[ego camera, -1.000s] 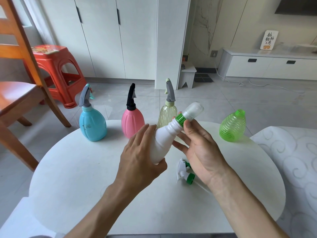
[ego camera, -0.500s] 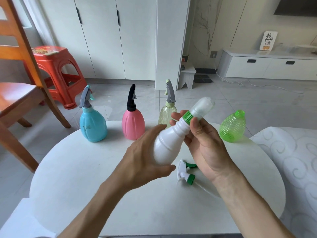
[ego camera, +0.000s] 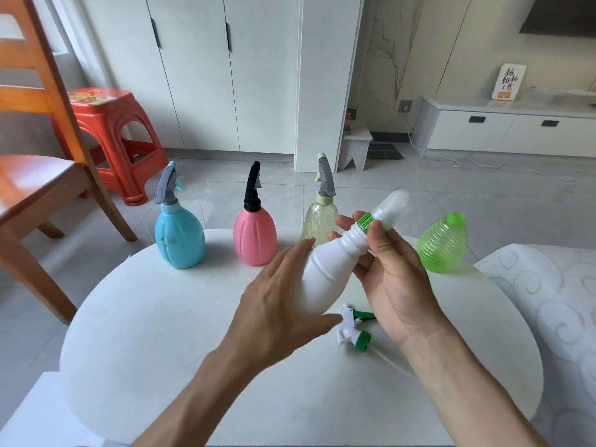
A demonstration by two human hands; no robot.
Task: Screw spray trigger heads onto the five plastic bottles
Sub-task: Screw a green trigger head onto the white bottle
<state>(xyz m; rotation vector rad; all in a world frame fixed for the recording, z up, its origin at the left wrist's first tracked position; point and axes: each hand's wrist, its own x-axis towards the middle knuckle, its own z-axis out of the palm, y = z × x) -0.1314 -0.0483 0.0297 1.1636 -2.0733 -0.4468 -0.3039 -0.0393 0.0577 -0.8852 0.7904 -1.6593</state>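
I hold a white bottle (ego camera: 325, 272) tilted up to the right above the round white table (ego camera: 161, 343). My left hand (ego camera: 280, 304) wraps its body from below. My right hand (ego camera: 387, 272) pinches the green collar (ego camera: 365, 220) of a head with a clear cap (ego camera: 392, 204) at its neck. A loose white and green trigger head (ego camera: 353, 330) lies on the table under the bottle. Blue (ego camera: 179, 235), pink (ego camera: 254, 233) and pale yellow (ego camera: 319, 217) bottles stand at the back with trigger heads on. A green ribbed bottle (ego camera: 443, 245) stands open-necked at the right.
A wooden chair (ego camera: 38, 175) and a red plastic stool (ego camera: 109, 137) stand left of the table. A patterned white cushion (ego camera: 554, 301) lies to the right. White cabinets and a low TV unit (ego camera: 506, 130) line the far wall.
The white bottle has risen and shifted right. My right fingers have moved around the green collar, and my left hand has re-gripped lower on the body.
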